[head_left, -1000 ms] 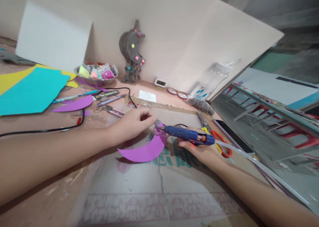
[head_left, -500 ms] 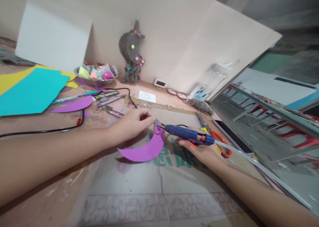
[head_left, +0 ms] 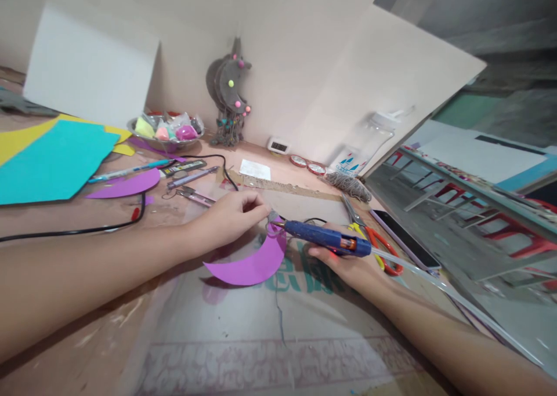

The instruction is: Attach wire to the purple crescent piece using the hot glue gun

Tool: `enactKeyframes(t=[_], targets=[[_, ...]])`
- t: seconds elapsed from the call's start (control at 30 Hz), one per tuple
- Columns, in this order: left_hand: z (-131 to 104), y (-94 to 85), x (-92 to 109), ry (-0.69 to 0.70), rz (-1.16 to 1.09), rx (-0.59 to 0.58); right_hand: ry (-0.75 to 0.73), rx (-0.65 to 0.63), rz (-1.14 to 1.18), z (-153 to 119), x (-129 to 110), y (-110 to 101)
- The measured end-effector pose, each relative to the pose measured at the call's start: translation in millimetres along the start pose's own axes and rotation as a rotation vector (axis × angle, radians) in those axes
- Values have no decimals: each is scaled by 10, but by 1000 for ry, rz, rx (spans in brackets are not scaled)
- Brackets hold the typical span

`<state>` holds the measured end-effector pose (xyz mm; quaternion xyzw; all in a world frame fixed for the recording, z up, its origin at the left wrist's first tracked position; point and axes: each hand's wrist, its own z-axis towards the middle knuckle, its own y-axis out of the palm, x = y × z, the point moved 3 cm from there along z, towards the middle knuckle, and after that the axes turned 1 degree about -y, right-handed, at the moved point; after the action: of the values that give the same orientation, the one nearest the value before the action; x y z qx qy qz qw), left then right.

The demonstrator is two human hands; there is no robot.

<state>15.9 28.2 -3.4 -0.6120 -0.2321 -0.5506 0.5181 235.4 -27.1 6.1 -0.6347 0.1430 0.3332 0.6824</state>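
Observation:
A purple paper crescent [head_left: 252, 264] hangs just over the work surface, its upper tip covered with grey yarn. My left hand [head_left: 237, 215] is closed at that tip, thumb and fingers pinched together on the crescent. In my right hand [head_left: 348, 264] is a blue hot glue gun [head_left: 322, 235], a clear glue stick [head_left: 413, 261] trailing from its back. The metal nozzle points left and meets, or nearly meets, the yarn-covered tip. Whether glue is coming out cannot be made out.
Orange-handled scissors [head_left: 385, 251] and a phone [head_left: 404, 239] lie right of the glue gun. Grey yarn [head_left: 348, 186] sits by a clear bottle [head_left: 363, 144]. Turquoise paper [head_left: 52, 164], pens and a black cord [head_left: 78, 232] spread leftward. A decorated grey moon [head_left: 230, 86] stands against the wall.
Both hands, the crescent and the glue gun keep nearly the same pose. The whole view has shifted very slightly, and the nozzle stays at the yarn-covered tip.

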Motion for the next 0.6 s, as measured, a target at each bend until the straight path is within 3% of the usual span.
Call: enactKeyframes(t=[0.6], targets=[[19,-4,-25,15,13,-1,-27,38,-35,-3,30,-7]])
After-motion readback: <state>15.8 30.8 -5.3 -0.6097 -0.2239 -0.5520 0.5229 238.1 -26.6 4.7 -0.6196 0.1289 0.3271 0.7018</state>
